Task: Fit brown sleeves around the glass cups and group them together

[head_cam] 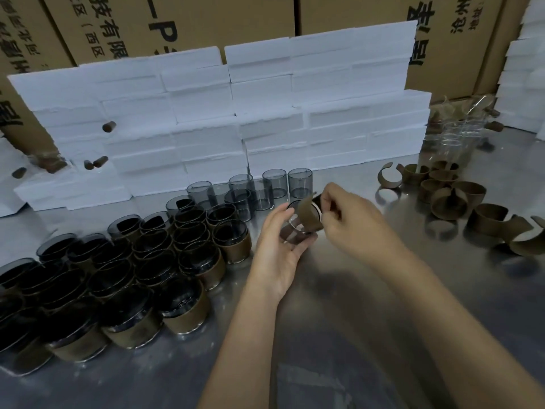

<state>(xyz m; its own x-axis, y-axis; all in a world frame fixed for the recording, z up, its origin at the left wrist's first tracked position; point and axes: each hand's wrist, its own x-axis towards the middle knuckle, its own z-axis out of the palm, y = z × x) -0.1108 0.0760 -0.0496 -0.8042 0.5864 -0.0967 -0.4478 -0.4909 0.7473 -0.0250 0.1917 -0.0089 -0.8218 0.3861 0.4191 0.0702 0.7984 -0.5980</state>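
My left hand (277,249) cradles a smoky glass cup (292,231) tilted on its side above the metal table. A brown sleeve (308,216) is partly wrapped round that cup, and my right hand (351,222) pinches the sleeve's upper edge. Several cups with sleeves fitted (118,278) stand packed together at the left. Behind them several bare grey cups (250,187) stand in a loose row. Several loose curled sleeves (460,199) lie at the right.
A wall of white foam blocks (236,113) runs along the back of the steel table (339,305), with cardboard cartons (354,13) behind it. A stack of clear cups (454,137) lies at the far right. More foam (525,69) is stacked in the right corner.
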